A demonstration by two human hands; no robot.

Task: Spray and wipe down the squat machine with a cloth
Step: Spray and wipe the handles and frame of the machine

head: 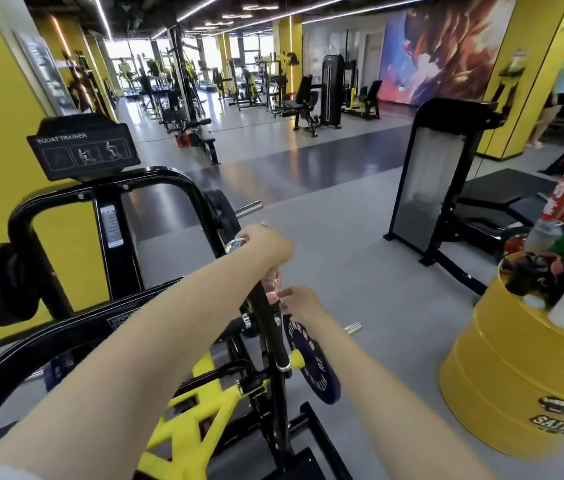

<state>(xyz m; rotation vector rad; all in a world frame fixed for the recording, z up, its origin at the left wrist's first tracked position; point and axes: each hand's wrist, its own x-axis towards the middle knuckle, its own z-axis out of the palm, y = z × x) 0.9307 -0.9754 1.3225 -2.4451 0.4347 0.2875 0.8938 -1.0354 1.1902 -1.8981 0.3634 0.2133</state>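
The squat machine is black with yellow lower struts and a "SQUAT TRAINER" sign; it fills the left and centre. Its black handle bar slants up to a chrome end cap. My left hand is at the top of that bar, gripping what looks like a clear spray bottle with pinkish content and an orange tip. My right hand is just below it, fingertips and thumb on the bottle's lower part. No cloth is in view.
A blue weight plate hangs on a peg beside the bar, and a black plate sits at the left. A yellow drum topped with bottles stands at the right. A black bench machine is behind it. Grey floor lies between them.
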